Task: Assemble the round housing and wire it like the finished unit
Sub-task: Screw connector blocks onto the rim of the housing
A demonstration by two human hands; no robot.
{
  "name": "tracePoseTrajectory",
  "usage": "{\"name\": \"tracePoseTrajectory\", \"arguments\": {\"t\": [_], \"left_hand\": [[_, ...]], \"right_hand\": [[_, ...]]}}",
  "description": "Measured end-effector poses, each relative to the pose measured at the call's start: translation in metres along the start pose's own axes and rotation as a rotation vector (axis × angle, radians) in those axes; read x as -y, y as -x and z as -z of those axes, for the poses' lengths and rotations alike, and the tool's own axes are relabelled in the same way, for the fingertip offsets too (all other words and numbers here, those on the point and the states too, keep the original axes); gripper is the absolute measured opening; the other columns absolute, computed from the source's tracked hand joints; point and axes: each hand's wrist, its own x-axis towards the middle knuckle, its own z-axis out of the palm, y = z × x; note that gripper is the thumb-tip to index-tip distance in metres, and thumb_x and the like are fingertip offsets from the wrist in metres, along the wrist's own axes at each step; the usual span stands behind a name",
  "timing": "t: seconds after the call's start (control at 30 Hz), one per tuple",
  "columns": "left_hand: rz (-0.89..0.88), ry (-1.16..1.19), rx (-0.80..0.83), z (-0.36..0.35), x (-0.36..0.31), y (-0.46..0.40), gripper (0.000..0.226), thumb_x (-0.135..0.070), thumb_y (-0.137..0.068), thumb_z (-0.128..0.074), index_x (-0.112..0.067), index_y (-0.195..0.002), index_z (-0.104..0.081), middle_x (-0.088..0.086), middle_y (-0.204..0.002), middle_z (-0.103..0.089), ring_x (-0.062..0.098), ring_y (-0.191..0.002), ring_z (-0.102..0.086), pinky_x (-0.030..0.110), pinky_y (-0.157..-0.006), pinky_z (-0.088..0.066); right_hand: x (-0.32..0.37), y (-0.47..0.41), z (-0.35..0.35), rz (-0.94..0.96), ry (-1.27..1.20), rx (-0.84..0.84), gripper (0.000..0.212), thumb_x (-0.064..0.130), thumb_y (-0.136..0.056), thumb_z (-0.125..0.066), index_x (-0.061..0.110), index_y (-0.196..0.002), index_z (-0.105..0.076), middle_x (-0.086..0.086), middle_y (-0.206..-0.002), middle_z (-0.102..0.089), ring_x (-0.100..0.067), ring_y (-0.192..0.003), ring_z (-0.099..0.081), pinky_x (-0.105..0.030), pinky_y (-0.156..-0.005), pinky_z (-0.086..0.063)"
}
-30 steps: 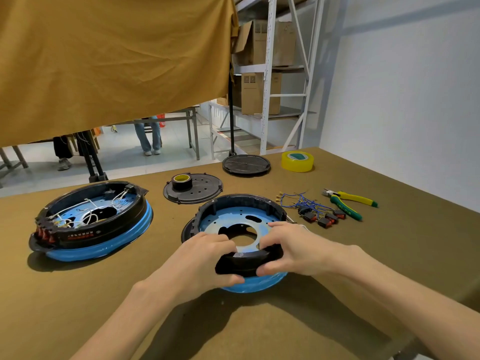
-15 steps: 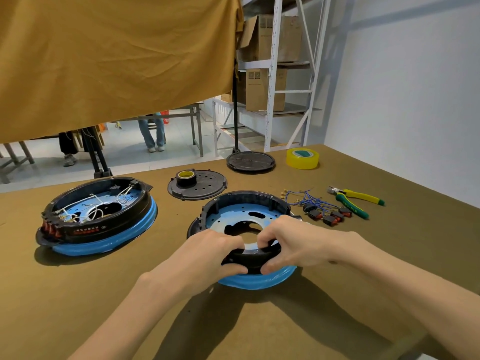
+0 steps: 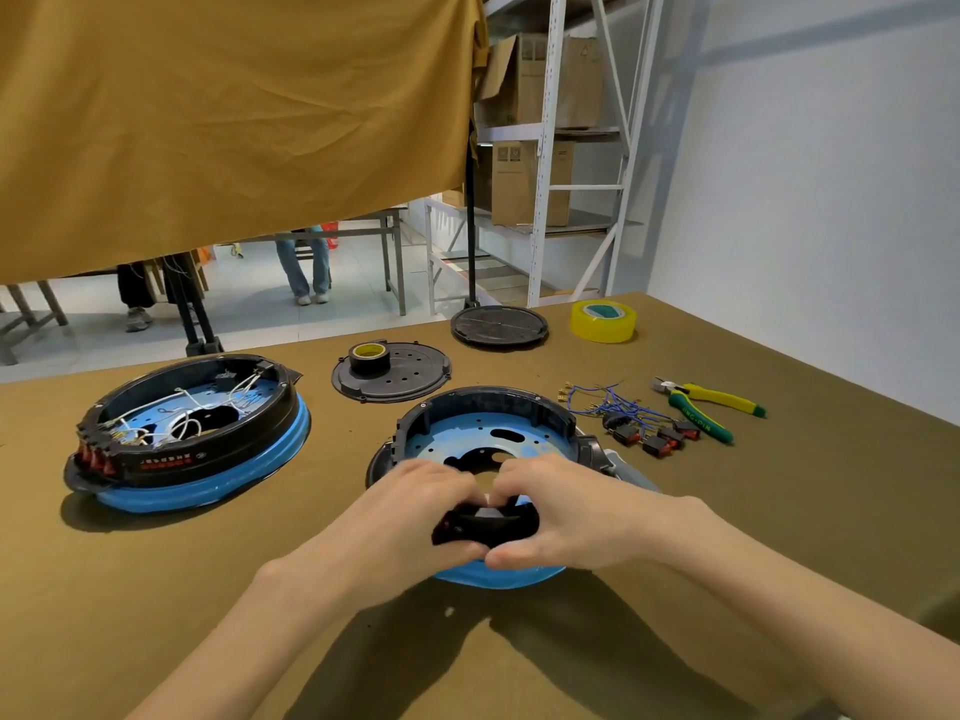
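Both grips curled on housing (image 3: 488,439) near rim: your left hand (image 3: 415,511), right hand (image 3: 561,511); finished unit (image 3: 192,433) left on desk (image 3: 779,511).

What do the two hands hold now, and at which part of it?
Both the left hand and the right hand grip the black ring of the unwired housing at its near rim, thumbs outside, fingers over the top edge.
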Motion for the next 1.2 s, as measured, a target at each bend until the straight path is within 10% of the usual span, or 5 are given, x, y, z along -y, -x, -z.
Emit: {"name": "tracePoseTrajectory", "arguments": {"t": [0.13, 0.27, 0.47, 1.2], "left_hand": [[0.151, 0.108, -0.142, 0.006, 0.04, 0.012, 0.094, -0.078, -0.068, -0.071, -0.042, -0.148, -0.038, -0.021, -0.161, -0.025, -0.002, -0.149, -0.015, 0.035, -0.123, -0.016], [0.397, 0.455, -0.061, -0.011, 0.055, 0.022, 0.128, -0.077, -0.06, -0.077, -0.033, -0.16, -0.011, -0.015, -0.165, -0.02, -0.004, -0.144, -0.023, 0.032, -0.121, -0.02], [0.372, 0.608, -0.053, -0.028, 0.063, 0.022, 0.126, -0.078, -0.061, -0.077, -0.034, -0.16, -0.014, -0.021, -0.155, -0.039, -0.025, -0.124, -0.039, 0.004, -0.103, -0.032], [0.427, 0.568, -0.136, -0.04, 0.06, 0.019, 0.106, -0.083, -0.058, -0.072, -0.038, -0.145, -0.031, -0.031, -0.133, -0.048, -0.009, -0.124, -0.05, 0.012, -0.102, -0.04]], "right_hand": [[-0.006, -0.002, 0.005, 0.002, -0.047, 0.046, 0.027, 0.04, -0.096, -0.068, 0.014, -0.094, -0.064, -0.001, -0.093, -0.059, -0.017, -0.083, -0.052, -0.034, -0.074, -0.044], [-0.008, -0.002, 0.018, -0.059, -0.065, 0.092, 0.023, 0.044, -0.091, -0.07, 0.023, -0.101, -0.067, 0.007, -0.097, -0.064, -0.009, -0.091, -0.058, -0.033, -0.083, -0.05], [0.01, -0.03, -0.01, -0.031, 0.026, -0.065, 0.042, 0.051, -0.094, -0.065, 0.013, -0.076, -0.058, -0.015, -0.079, -0.057, -0.025, -0.066, -0.048, -0.042, -0.061, -0.041], [0.003, -0.023, -0.008, 0.048, 0.093, -0.115, 0.045, 0.049, -0.098, -0.061, 0.012, -0.071, -0.058, -0.006, -0.064, -0.052, -0.021, -0.061, -0.043, -0.03, -0.057, -0.03]]}}
